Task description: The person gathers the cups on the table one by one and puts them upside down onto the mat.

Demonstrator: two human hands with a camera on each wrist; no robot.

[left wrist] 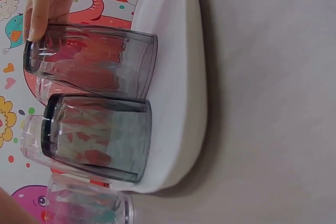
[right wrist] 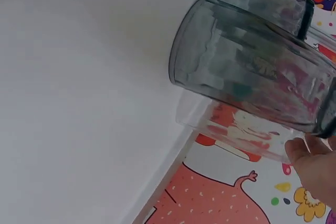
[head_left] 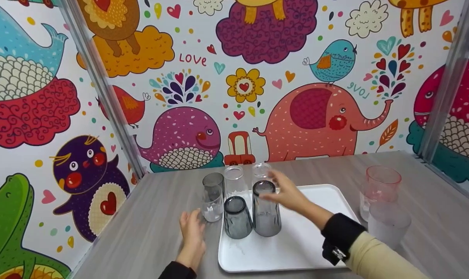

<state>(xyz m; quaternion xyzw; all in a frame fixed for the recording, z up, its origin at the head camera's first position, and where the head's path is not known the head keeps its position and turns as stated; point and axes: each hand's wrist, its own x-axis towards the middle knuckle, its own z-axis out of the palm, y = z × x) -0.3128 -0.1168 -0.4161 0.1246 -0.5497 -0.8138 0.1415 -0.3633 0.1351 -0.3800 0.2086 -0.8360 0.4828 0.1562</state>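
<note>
On the white tray point(head_left: 296, 248), a tall grey glass point(head_left: 267, 217) and a shorter grey glass point(head_left: 238, 223) stand upside down side by side. Two clear glasses, one of them a clear glass point(head_left: 234, 182) at the back left, rise behind them. My right hand point(head_left: 290, 193) is at the tall glass's top, fingers spread near the back right clear glass point(right wrist: 236, 137). Left of the tray, my left hand point(head_left: 192, 234) has its fingers loosely bent beside an upright clear glass point(head_left: 212, 211), holding nothing. Another grey glass point(head_left: 213, 179) stands behind that one on the table.
At the right of the table point(head_left: 149, 232) stand a pink-tinted glass point(head_left: 383, 184) and a cloudy clear tumbler point(head_left: 389, 223), close to the tray's right edge. A wall with painted animals point(head_left: 311, 120) closes off the back and sides.
</note>
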